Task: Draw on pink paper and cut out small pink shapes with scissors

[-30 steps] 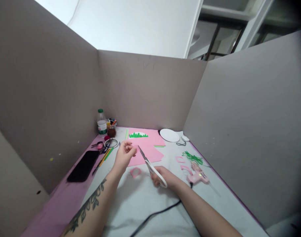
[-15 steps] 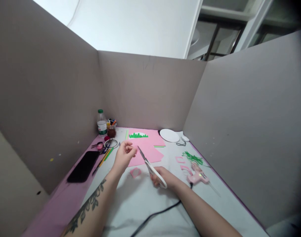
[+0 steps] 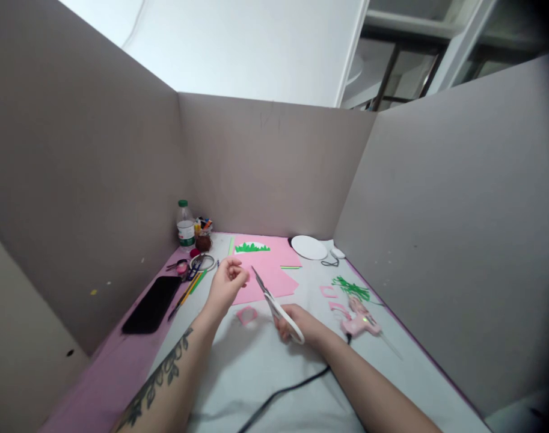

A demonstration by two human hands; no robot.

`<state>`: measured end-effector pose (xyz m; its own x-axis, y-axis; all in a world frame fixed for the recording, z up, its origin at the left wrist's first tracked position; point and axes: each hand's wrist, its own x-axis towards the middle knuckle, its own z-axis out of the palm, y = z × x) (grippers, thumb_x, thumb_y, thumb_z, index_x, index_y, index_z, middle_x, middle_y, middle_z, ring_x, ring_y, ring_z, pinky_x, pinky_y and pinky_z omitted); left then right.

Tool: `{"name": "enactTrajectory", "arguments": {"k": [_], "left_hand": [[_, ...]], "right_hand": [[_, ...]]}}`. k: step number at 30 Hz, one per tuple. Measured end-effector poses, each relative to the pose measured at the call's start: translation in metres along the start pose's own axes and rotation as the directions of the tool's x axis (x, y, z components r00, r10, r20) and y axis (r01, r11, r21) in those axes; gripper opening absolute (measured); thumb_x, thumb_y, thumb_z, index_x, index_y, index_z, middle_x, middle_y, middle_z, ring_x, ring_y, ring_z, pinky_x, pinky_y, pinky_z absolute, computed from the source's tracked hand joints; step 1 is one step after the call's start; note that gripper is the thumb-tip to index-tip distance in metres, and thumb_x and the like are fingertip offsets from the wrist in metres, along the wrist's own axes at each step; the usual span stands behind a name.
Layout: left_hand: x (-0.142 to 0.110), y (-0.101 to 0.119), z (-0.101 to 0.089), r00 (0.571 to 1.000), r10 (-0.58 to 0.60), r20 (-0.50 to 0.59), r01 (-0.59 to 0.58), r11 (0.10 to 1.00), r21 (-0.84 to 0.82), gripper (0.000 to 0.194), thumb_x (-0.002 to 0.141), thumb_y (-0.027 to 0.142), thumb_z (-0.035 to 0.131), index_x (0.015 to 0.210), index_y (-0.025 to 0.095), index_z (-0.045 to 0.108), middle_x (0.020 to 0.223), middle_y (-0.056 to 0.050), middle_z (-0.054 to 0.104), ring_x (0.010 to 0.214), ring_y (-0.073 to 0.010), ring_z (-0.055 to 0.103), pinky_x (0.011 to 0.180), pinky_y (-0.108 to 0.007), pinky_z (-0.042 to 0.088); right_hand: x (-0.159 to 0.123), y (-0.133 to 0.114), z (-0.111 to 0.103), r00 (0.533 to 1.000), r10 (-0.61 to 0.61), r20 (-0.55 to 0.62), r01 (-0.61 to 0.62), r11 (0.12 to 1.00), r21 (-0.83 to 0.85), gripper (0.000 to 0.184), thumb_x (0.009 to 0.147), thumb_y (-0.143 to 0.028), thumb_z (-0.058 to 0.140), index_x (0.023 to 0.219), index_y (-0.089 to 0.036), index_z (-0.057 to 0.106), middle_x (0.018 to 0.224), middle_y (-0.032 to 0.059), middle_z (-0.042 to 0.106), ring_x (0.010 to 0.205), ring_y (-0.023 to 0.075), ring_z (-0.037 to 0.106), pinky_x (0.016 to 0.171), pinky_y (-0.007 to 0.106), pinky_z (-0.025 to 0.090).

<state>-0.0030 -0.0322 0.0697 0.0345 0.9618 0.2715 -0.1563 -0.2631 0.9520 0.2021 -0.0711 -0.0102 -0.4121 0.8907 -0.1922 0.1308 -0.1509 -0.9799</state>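
Observation:
My left hand is closed in a pinch. At its fingertips is a small piece of pink paper, hard to tell apart from the pink sheets behind it. White-handled scissors are gripped in my right hand, blades pointing up and left toward the pinched piece. The blade tips end just right of the left fingertips. A pink paper scrap with a round hole lies on the table below and between my hands.
At right lie a pink glue gun with a black cord, green strips and pink cut-outs. A white disc is at the back. Left stand a phone, pencils and a bottle. Grey panels enclose three sides.
Almost nothing differs. Both hands and the scissors stay in nearly the same place.

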Motion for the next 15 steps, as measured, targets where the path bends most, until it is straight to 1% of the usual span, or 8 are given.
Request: {"name": "enactTrajectory", "arguments": {"k": [4, 8, 15], "left_hand": [[0.0006, -0.0004, -0.0001, 1.000, 0.006, -0.006, -0.006, 1.000, -0.010, 0.029, 0.067, 0.021, 0.063, 0.089, 0.018, 0.045, 0.060, 0.007, 0.052, 0.055, -0.0082, 0.050, 0.053, -0.020, 0.045], [0.0009, 0.0001, 0.0002, 1.000, 0.009, -0.009, -0.009, 1.000, -0.013, 0.028, 0.067, 0.020, 0.063, 0.088, 0.018, 0.046, 0.060, 0.007, 0.052, 0.055, -0.0081, 0.050, 0.053, -0.020, 0.045], [0.0007, -0.0002, -0.0025, 1.000, -0.001, 0.024, 0.000, 0.999, 0.036, 0.024, 0.069, 0.021, 0.062, 0.088, 0.016, 0.049, 0.061, 0.005, 0.055, 0.054, -0.0080, 0.051, 0.054, -0.020, 0.043]], "right_hand": [[-0.0010, -0.0019, 0.0008, 1.000, 0.018, -0.003, -0.018, 1.000, 0.006, 0.010, 0.051, -0.015, 0.052, 0.062, -0.015, 0.051, 0.048, -0.0055, 0.050, 0.042, 0.0077, 0.047, 0.042, 0.018, 0.040], [-0.0017, -0.0025, 0.0011, 1.000, 0.022, -0.011, -0.023, 0.999, -0.022, 0.010, 0.052, -0.016, 0.052, 0.062, -0.015, 0.052, 0.049, -0.0045, 0.051, 0.043, 0.0082, 0.048, 0.042, 0.019, 0.039], [0.0021, 0.0050, -0.0026, 1.000, 0.016, -0.006, -0.016, 1.000, 0.000, 0.010, 0.053, -0.016, 0.054, 0.063, -0.014, 0.053, 0.049, -0.0037, 0.052, 0.043, 0.0085, 0.049, 0.042, 0.018, 0.040]]}}
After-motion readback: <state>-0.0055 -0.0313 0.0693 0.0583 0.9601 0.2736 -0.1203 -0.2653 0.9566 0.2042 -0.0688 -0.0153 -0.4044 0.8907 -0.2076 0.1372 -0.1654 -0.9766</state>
